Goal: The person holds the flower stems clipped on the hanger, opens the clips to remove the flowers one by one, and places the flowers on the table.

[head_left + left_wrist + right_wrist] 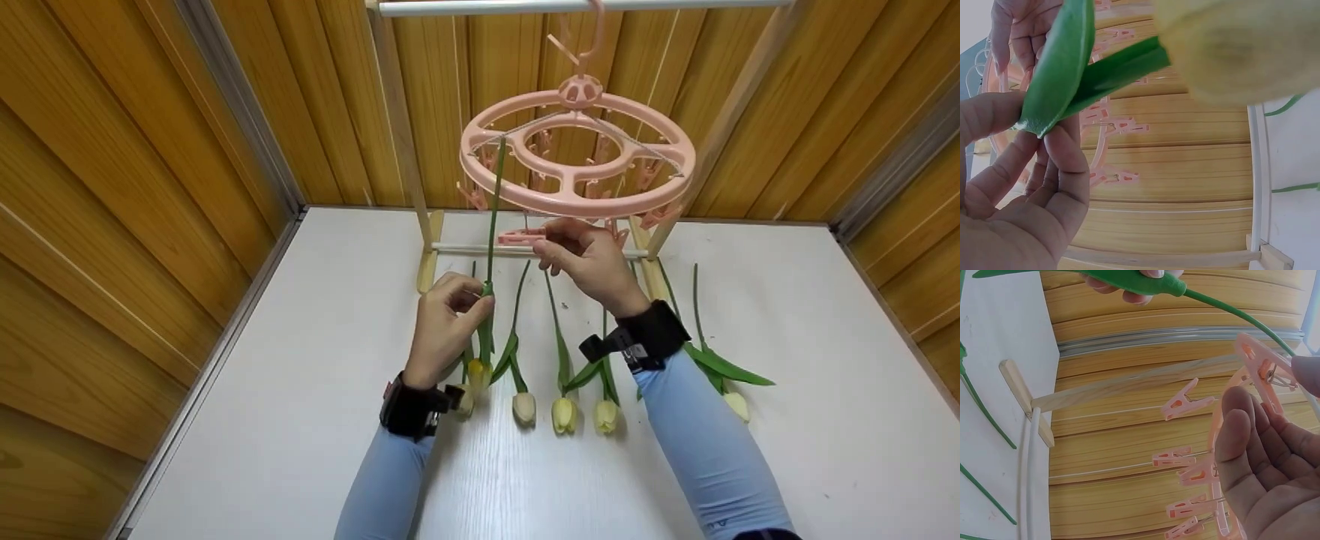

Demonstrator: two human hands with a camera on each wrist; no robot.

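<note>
The left hand [448, 319] pinches a yellow tulip [489, 277] by its green stem just above the leaves, holding it upright with the bloom hanging down near the desk [300, 390] and the stem tip reaching up to the pink clip hanger [576, 154]. The right hand [589, 259] pinches 1 pink clip [517, 238] that dangles under the hanger's ring, between thumb and fingers; whether the clip's mouth is spread I cannot tell. The hanger hangs by its hook from a white rail [577, 7] on a wooden frame.

The tulip looks light, its stem slim and bendy, so it probably wants a gentle pinch on the stem, not on the soft bloom or the floppy leaf. The clip is thin plastic on a spring and likely needs a firm squeeze at its tail.

5 more tulips [562, 375] lie in a row on the desk, blooms toward the near edge. No writing or brand is readable anywhere.
</note>
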